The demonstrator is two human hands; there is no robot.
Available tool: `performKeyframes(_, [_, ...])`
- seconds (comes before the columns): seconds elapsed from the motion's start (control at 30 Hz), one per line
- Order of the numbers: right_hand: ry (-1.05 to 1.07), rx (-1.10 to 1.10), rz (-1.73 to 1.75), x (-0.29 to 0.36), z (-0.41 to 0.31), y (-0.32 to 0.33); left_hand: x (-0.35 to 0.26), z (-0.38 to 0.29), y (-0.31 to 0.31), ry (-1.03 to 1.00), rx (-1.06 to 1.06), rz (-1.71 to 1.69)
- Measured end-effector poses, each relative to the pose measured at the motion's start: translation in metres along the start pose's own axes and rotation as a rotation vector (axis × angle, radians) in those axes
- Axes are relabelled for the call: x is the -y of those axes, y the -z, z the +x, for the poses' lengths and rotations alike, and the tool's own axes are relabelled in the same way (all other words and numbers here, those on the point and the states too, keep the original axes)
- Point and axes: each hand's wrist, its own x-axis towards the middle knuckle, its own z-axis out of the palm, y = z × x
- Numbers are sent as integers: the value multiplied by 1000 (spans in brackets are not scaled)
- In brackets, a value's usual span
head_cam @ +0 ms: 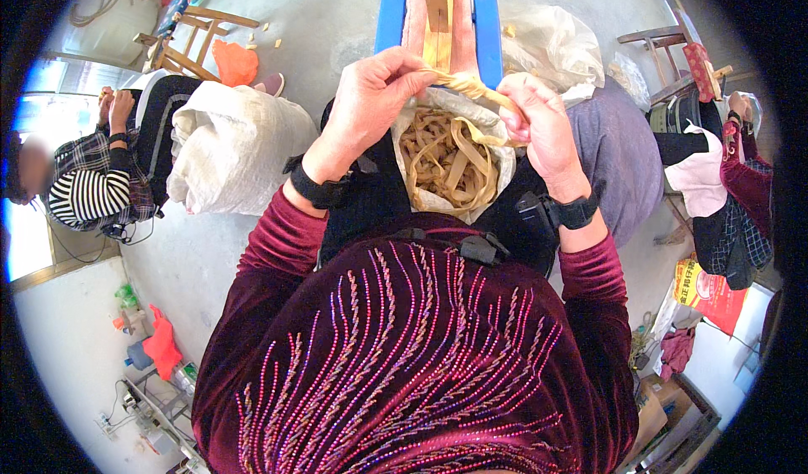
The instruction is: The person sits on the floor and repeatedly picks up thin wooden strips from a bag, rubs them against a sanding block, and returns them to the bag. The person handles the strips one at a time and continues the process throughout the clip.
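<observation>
My left hand (375, 104) pinches one end of a pale yellow, twisted strip (470, 86) between thumb and fingers. Its other end is gripped in my right hand (541, 123), and a lumpy knot or twist shows midway. From the right hand a loose length runs down toward an open white woven sack (505, 180). Between my knees, that sack holds a tangle of tan, flat strips (445, 158); their material is unclear. Just beyond my hands, a wooden piece with an upright post (437, 7) rests on pink cloth (413, 22) over a blue plastic stool (390, 13).
A full white woven sack (243, 145) stands at my left, and a purple-grey bulging bundle (612, 152) at my right. Behind it lies a clear plastic bag (555, 51). People sit on both sides, one in a striped sleeve (91, 190). Wooden chairs (189, 38) stand further off.
</observation>
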Motion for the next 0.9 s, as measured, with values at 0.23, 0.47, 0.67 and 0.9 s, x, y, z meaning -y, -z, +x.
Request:
performKeyframes(0.23, [-15, 165, -197, -17, -4, -26, -24, -23, -36, -187, 251, 624])
performKeyframes(0.47, [122, 290, -703, -14, -19, -33, 4, -30, -3, -604, 331, 837])
performKeyframes(0.67, [160, 242, -678, -8, -15, -59, 40, -7, 35, -789, 209, 909])
performKeyframes(0.9, [257, 73, -583, -29, 14, -59, 68, 8, 20, -394, 107, 882])
